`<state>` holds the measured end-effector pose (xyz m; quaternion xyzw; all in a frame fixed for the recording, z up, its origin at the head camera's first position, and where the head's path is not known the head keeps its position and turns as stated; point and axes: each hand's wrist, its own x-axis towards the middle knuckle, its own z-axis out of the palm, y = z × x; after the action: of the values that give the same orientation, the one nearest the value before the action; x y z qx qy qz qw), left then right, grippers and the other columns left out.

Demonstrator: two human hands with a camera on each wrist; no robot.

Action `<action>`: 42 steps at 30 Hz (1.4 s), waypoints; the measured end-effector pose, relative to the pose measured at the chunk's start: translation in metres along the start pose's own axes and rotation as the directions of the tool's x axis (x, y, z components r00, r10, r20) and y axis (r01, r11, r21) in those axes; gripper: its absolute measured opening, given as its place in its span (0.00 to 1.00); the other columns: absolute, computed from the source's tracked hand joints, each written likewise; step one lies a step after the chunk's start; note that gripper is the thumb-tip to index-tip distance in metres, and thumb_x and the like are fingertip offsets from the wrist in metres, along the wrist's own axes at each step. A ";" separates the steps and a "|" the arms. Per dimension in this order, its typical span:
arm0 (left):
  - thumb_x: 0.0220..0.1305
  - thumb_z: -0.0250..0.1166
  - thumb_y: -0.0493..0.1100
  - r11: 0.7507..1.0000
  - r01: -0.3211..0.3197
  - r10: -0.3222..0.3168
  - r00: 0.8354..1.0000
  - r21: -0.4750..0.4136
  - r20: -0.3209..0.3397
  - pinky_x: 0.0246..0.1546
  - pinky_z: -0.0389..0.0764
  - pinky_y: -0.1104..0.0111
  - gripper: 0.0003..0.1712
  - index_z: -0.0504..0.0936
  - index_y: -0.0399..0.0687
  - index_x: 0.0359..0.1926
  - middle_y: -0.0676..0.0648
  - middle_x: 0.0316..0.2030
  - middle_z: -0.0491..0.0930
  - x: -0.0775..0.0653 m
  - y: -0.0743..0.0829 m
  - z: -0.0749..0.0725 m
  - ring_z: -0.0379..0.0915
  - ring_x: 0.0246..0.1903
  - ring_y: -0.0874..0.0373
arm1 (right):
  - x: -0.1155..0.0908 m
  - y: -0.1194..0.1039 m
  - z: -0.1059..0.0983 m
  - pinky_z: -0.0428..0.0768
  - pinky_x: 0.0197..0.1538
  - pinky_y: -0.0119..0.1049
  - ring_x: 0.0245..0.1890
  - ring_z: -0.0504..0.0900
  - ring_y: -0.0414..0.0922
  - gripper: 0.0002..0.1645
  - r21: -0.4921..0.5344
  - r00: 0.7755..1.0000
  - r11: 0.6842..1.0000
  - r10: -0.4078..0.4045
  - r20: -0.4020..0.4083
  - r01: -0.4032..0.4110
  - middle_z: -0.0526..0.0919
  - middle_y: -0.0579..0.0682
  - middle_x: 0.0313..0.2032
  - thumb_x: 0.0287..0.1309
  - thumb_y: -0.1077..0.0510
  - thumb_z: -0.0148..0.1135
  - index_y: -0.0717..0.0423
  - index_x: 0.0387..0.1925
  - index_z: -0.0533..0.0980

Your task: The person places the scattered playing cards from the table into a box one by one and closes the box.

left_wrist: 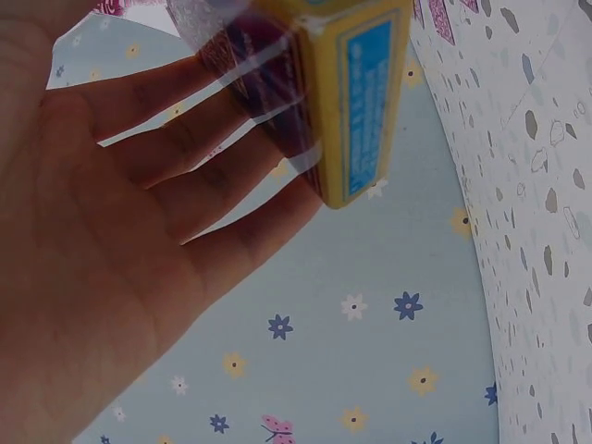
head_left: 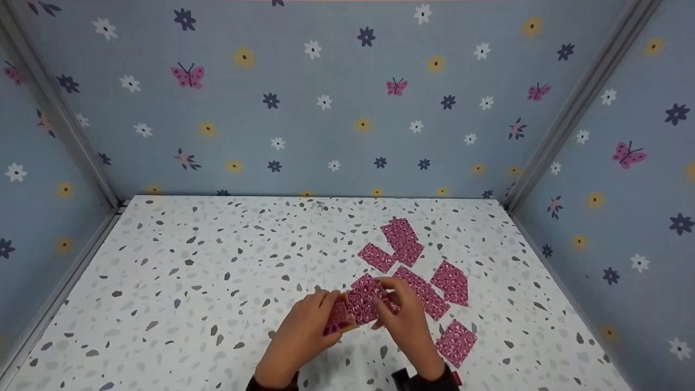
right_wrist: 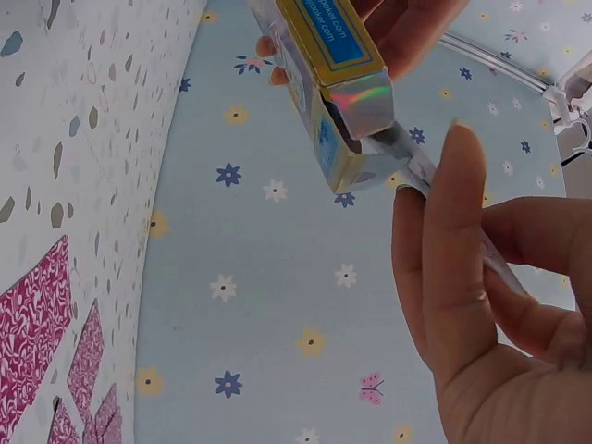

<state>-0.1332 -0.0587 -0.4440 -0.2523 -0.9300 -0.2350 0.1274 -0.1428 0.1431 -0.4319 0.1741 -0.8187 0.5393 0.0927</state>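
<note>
In the head view my left hand (head_left: 304,325) holds a playing-card box (head_left: 341,314) between fingers and thumb, tilted above the table. The left wrist view shows the box's yellow edge (left_wrist: 398,55) with a blue label, and the fingers along its side. My right hand (head_left: 404,312) pinches pink-patterned playing cards (head_left: 362,298) against the box's right end. In the right wrist view, the box end has a shiny flap (right_wrist: 363,106) standing open. The held cards (right_wrist: 499,265) appear edge-on there, touching or just inside the opening; which one, I cannot tell. How many cards are held is unclear.
Several pink-patterned cards lie face down on the speckled white table (head_left: 190,293), including a card (head_left: 456,343) near my right wrist and an overlapping group (head_left: 402,239) farther back. Blue flowered panels (head_left: 326,81) stand behind and at both sides.
</note>
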 end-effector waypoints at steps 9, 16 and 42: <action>0.44 0.72 0.45 0.999 -0.051 0.051 0.997 0.002 -0.053 0.41 0.79 0.61 0.33 0.73 0.40 0.53 0.47 0.40 0.77 0.001 -0.001 0.004 0.75 0.37 0.54 | 0.001 0.002 -0.004 0.80 0.29 0.27 0.26 0.77 0.35 0.26 -0.186 1.000 0.982 -0.018 -0.010 0.016 0.79 0.50 0.32 0.56 0.69 0.58 0.57 0.58 0.70; 0.44 0.72 0.43 0.999 -0.026 0.025 1.000 -0.032 -0.011 0.42 0.78 0.62 0.34 0.73 0.39 0.55 0.46 0.41 0.77 0.000 -0.001 0.002 0.74 0.39 0.54 | 0.001 0.003 0.000 0.81 0.28 0.27 0.34 0.81 0.44 0.21 -0.135 1.000 0.991 -0.019 0.010 0.020 0.76 0.55 0.39 0.55 0.69 0.59 0.59 0.52 0.74; 0.47 0.71 0.45 0.998 0.025 -0.021 0.997 -0.054 0.078 0.46 0.79 0.60 0.37 0.70 0.38 0.58 0.44 0.45 0.76 0.003 0.005 0.001 0.74 0.43 0.53 | -0.002 0.002 0.012 0.77 0.34 0.27 0.35 0.74 0.38 0.19 -0.336 0.996 0.938 -0.080 0.038 0.088 0.73 0.48 0.38 0.54 0.68 0.61 0.55 0.49 0.76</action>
<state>-0.1329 -0.0530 -0.4419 -0.2537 -0.9303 -0.2519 0.0817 -0.1415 0.1337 -0.4389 0.1967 -0.8917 0.3848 0.1345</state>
